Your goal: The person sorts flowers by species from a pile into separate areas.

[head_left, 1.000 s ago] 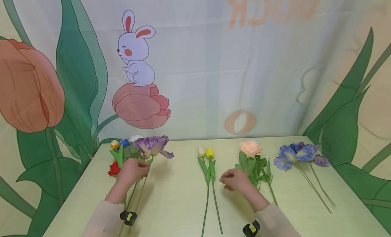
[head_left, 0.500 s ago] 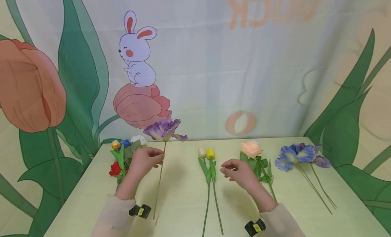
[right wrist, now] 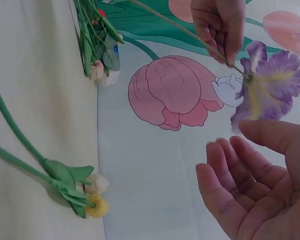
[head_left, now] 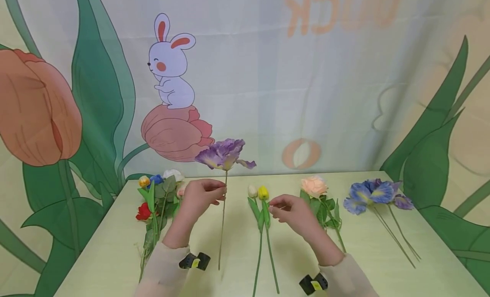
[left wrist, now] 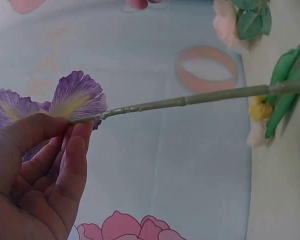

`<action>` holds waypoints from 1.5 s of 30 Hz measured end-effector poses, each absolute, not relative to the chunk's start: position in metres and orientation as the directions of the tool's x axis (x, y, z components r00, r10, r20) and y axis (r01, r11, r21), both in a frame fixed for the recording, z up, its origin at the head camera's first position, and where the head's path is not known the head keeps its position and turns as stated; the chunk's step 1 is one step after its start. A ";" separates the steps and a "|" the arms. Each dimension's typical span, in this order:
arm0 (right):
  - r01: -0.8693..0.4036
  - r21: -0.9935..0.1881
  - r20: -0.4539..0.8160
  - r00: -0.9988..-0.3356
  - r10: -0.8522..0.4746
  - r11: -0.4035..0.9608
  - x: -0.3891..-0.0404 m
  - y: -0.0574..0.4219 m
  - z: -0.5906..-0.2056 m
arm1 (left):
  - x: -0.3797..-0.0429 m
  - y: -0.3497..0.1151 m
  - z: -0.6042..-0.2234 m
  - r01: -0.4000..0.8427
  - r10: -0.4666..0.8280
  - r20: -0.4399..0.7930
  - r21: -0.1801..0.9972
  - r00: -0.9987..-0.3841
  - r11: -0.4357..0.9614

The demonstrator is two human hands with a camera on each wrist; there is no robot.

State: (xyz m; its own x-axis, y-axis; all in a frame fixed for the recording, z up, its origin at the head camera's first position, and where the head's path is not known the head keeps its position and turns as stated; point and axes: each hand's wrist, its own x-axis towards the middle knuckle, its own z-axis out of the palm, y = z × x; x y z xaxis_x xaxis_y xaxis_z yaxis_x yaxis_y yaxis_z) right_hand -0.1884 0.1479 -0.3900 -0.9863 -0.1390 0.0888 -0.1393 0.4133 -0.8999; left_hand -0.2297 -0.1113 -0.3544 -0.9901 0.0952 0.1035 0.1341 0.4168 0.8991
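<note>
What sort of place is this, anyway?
Perhaps a small indoor set dressed for handling flowers, though I can't be sure. A cloth backdrop printed with a rabbit hangs behind a pale table; a peach rose lies there, and a purple flower is held above it.

A pale cloth printed with a rabbit hangs behind a yellowish table.

Faint orange lettering with a backward K, full word unclear, on the pale curtain
</note>
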 end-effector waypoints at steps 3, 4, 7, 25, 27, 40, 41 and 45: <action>-0.155 -0.910 0.101 -0.982 -0.157 0.384 -0.188 0.142 -0.390 | -0.230 -0.101 -0.354 0.138 0.103 0.106 0.913 -0.989 0.385; -0.157 -0.914 0.102 -0.981 -0.163 0.375 -0.188 0.140 -0.390 | -0.230 -0.097 -0.353 0.136 0.100 0.105 0.917 -0.989 0.374; -0.157 -0.925 0.103 -0.980 -0.170 0.346 -0.187 0.134 -0.389 | -0.229 -0.088 -0.353 0.149 0.105 0.120 0.925 -0.987 0.350; -0.159 -0.952 0.109 -0.975 -0.193 0.263 -0.191 0.110 -0.394 | -0.226 -0.058 -0.355 0.176 0.111 0.153 0.956 -0.982 0.235; -0.162 -0.954 0.112 -0.973 -0.204 0.252 -0.191 0.110 -0.395 | -0.225 -0.057 -0.355 0.171 0.102 0.152 0.960 -0.983 0.221; -0.206 -0.945 0.162 -0.969 -0.184 0.255 -0.190 0.115 -0.393 | -0.230 -0.055 -0.358 0.148 0.140 0.119 0.964 -0.983 0.219; -0.199 -0.946 0.157 -0.972 -0.176 0.256 -0.190 0.116 -0.393 | -0.230 -0.055 -0.358 0.151 0.158 0.115 0.960 -0.981 0.237; -0.180 -0.950 0.144 -0.978 -0.152 0.255 -0.190 0.124 -0.391 | -0.230 -0.057 -0.357 0.155 0.224 0.086 0.936 -0.971 0.315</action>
State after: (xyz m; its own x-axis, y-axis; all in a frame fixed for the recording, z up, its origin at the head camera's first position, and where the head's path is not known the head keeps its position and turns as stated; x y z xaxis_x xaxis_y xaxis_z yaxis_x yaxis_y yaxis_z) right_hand -0.1902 0.1244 -0.3911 -0.9777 -0.1525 0.1445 -0.1802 0.2554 -0.9499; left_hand -0.2301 -0.0574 -0.3568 -0.9709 0.2237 0.0857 0.1551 0.3145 0.9365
